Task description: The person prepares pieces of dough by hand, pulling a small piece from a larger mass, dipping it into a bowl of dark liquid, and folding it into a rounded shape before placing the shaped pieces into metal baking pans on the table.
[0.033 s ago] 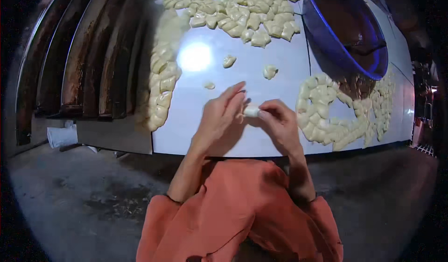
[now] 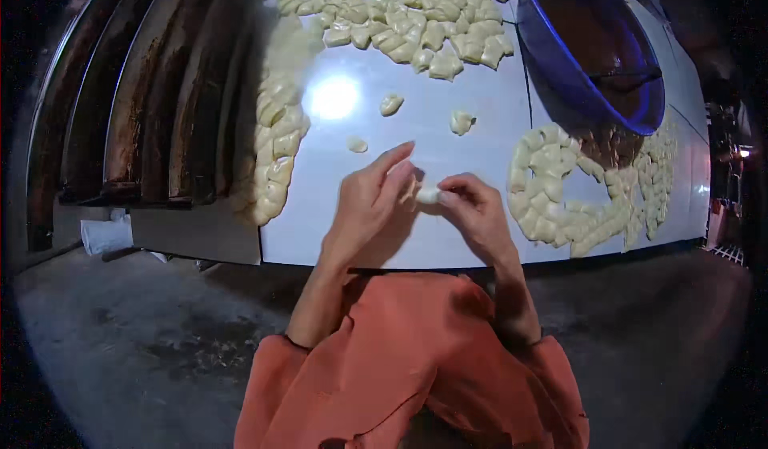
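A small pale piece of dough lies between my two hands, low over the white table. My right hand pinches its right end between thumb and fingertips. On the other side, my left hand has its index finger and thumb stretched out, the thumb close by the dough's left end. Its remaining fingers are hidden underneath. Beyond my hands lie three loose dough pieces: a small flat one, a rounded one and another farther right.
Many shaped dough pieces cover the table's far side, with more along its left edge and at right. A blue tub holding something brown stands at the far right. Long dark troughs line the left.
Both hands have shifted slightly left, with the dough piece between them. The loose pieces beyond have kept their places.
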A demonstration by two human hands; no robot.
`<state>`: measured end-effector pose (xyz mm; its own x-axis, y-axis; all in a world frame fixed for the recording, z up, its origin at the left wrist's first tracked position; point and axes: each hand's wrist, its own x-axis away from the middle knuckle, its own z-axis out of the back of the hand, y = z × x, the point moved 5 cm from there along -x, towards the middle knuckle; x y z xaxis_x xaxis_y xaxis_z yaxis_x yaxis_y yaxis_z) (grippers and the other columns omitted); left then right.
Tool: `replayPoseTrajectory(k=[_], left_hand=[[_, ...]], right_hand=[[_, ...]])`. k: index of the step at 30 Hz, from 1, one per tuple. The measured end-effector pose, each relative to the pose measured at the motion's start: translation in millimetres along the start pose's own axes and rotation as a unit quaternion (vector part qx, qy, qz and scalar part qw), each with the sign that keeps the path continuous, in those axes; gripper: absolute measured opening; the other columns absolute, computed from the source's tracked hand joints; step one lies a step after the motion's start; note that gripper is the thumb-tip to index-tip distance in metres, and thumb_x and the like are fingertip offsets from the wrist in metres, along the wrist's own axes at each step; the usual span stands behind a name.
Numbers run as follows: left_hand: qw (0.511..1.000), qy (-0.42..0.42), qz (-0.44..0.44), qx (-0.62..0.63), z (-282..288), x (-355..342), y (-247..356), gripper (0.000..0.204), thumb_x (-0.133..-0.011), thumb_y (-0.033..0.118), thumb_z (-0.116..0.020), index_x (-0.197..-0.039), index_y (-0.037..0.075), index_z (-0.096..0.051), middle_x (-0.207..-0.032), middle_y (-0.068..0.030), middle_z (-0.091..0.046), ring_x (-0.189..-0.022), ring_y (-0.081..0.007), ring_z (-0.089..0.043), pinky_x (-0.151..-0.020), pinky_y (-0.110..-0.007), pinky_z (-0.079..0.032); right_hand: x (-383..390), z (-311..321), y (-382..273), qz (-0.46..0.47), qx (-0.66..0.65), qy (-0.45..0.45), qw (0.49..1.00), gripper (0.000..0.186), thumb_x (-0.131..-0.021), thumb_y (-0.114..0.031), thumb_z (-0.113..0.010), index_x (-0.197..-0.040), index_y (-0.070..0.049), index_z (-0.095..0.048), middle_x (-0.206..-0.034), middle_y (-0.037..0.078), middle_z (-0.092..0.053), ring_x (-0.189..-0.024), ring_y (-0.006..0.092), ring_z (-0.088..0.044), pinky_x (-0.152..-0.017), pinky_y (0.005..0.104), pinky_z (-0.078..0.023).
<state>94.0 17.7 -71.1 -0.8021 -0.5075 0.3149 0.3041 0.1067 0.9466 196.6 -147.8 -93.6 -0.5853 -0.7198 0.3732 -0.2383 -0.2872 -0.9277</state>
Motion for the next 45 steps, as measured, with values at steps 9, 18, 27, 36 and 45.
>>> replayPoseTrajectory(k=[9, 18, 27, 36, 45], left_hand=[[0.853, -0.038, -0.268, -0.446, -27, 15, -11, 0.036, -0.080, 0.030, -0.075, -0.110, 0.013, -0.068, -0.127, -0.0101, -0.057, -0.133, -0.0332, -0.044, -0.110, -0.061, -0.029], [0.894, 0.037, -0.266, -0.358, -14, 7, -1, 0.049, -0.076, 0.035, -0.077, -0.114, 0.006, -0.065, -0.127, -0.0149, -0.057, -0.125, -0.0337, -0.050, -0.107, -0.062, -0.028], [0.999, -0.030, -0.003, 0.040, -6, -30, 6, 0.040, -0.085, 0.027, -0.076, -0.114, -0.001, -0.068, -0.101, -0.0128, -0.070, -0.087, -0.0141, -0.065, -0.073, -0.029, -0.052], [0.949, 0.228, -0.051, 0.212, 76, 5, -41, 0.044, -0.092, 0.010, -0.067, -0.134, 0.000, -0.055, -0.117, -0.0120, -0.065, -0.091, -0.0105, -0.063, -0.074, -0.028, -0.057], [0.972, 0.217, -0.024, 0.086, 100, 22, -49, 0.037, -0.089, 0.014, -0.069, -0.123, 0.002, -0.062, -0.109, -0.0068, -0.065, -0.081, -0.0117, -0.059, -0.074, -0.027, -0.050]], right_hand=[[-24, 5, -37, 0.099, 0.255, 0.083, 0.958, 0.033, -0.092, -0.024, -0.065, -0.115, 0.000, -0.065, -0.101, 0.020, -0.066, -0.091, 0.0321, -0.067, -0.080, 0.0402, -0.052], [-101, 27, -39, 0.230, 0.451, 0.198, 0.839, 0.030, -0.084, -0.020, -0.072, -0.103, 0.001, -0.064, -0.092, 0.012, -0.065, -0.082, 0.0265, -0.064, -0.077, 0.0370, -0.052], [-63, -19, -36, 0.003, -0.198, -0.031, 0.980, 0.035, -0.090, -0.010, -0.068, -0.122, -0.001, -0.055, -0.102, 0.005, -0.061, -0.088, 0.0128, -0.063, -0.073, 0.0247, -0.053], [-89, -71, -55, 0.058, 0.152, 0.034, 0.986, 0.030, -0.095, -0.024, -0.059, -0.117, -0.003, -0.060, -0.104, 0.013, -0.063, -0.088, 0.0247, -0.063, -0.078, 0.0361, -0.052], [-104, -113, -48, 0.098, 0.159, -0.063, 0.980, 0.028, -0.088, -0.015, -0.065, -0.111, 0.000, -0.064, -0.098, 0.014, -0.066, -0.086, 0.0238, -0.064, -0.076, 0.0342, -0.051]])
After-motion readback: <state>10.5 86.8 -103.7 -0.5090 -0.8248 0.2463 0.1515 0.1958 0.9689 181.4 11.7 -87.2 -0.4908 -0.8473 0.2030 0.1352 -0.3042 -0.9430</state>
